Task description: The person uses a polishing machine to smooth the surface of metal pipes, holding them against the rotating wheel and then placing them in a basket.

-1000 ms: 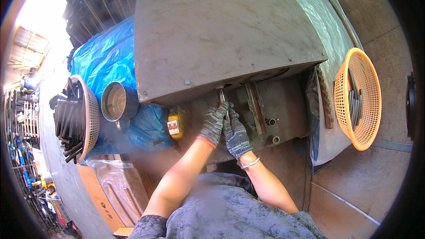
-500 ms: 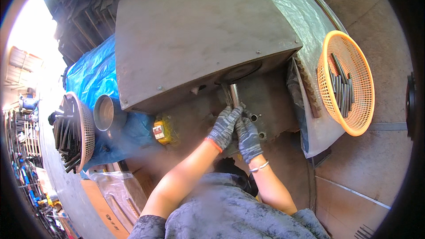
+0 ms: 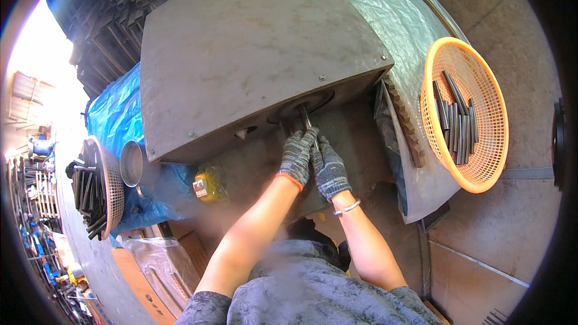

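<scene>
Both my hands wear grey knit gloves and are together below the front of a large grey metal housing (image 3: 259,42). A slim metal tube (image 3: 305,115) reaches from my fingers up to the dark round opening under the housing's front edge. My left hand (image 3: 297,157), with an orange cuff, is closed around the tube's near part. My right hand (image 3: 329,170) is closed at the tube's lower end, its fingertips against the left hand. The tube's far tip is in shadow at the opening.
An orange basket (image 3: 428,126) holding several dark tubes stands at the right. At the left are a pinkish basket (image 3: 115,195) full of dark tubes, a metal cup (image 3: 131,164) and blue plastic sheeting (image 3: 123,102). A yellow package (image 3: 208,185) lies left of my hands. A toothed bar (image 3: 404,123) borders the housing's right side.
My hands have moved up toward the housing, and the tube now reaches the round opening; before, its shiny end stood short of it. The whole view has shifted slightly.
</scene>
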Available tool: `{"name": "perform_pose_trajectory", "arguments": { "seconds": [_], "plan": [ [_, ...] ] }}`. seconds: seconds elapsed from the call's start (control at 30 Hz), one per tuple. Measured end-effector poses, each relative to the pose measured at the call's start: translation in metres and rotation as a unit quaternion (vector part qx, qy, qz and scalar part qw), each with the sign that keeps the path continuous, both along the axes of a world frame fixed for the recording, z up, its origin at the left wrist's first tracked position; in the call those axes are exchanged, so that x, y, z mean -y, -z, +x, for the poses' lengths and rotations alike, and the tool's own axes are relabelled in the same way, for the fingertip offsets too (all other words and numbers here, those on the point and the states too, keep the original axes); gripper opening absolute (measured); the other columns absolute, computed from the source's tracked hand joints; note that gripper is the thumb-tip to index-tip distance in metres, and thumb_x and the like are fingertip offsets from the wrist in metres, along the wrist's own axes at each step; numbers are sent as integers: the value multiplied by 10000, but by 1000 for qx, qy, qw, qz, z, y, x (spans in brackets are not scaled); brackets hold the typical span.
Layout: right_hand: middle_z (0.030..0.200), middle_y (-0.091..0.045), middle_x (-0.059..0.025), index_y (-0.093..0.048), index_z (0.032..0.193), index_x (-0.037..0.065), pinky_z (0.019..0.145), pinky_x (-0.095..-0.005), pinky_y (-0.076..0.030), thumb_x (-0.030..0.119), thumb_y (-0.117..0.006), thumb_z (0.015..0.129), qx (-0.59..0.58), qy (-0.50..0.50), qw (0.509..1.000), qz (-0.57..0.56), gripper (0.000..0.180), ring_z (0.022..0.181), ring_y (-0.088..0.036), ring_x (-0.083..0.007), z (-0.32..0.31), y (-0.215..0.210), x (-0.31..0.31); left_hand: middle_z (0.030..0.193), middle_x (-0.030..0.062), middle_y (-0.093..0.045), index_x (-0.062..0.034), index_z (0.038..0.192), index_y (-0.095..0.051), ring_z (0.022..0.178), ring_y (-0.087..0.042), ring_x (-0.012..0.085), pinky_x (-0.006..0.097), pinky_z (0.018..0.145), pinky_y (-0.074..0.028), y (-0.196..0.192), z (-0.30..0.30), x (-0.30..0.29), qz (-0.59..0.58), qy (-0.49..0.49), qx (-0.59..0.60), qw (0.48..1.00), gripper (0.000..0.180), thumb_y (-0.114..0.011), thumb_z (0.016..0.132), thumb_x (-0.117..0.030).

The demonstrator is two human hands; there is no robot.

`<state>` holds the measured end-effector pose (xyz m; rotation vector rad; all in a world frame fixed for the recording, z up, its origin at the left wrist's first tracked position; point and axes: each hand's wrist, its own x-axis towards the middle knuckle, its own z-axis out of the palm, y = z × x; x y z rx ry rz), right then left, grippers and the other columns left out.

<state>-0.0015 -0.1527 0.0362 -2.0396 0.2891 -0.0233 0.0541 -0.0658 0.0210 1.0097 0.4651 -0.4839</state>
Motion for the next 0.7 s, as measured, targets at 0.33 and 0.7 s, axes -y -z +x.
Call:
{"name": "perform_pose_trajectory", "arguments": {
  "seconds": [0.33,0.7],
  "plan": [
    [1033,-641,-158,-567,1183,1,799,-335,-476,228,-528,947,-7,18,974,226,329,964,-611,-263,8,33,6,790,79,-644,-49,882,-624,688,-594,184,315,653,-505,0,9,6,-1,-14,9,1000,179,-617,911,-226],
    [1219,-576,-101,-502,1301,-5,981,-283,-396,192,-562,947,-36,34,946,321,409,1098,-528,-179,11,35,2,771,76,-639,-25,925,-624,650,-590,167,293,602,-492,-5,8,7,44,-49,29,997,160,-622,900,-182]
  ]
}}
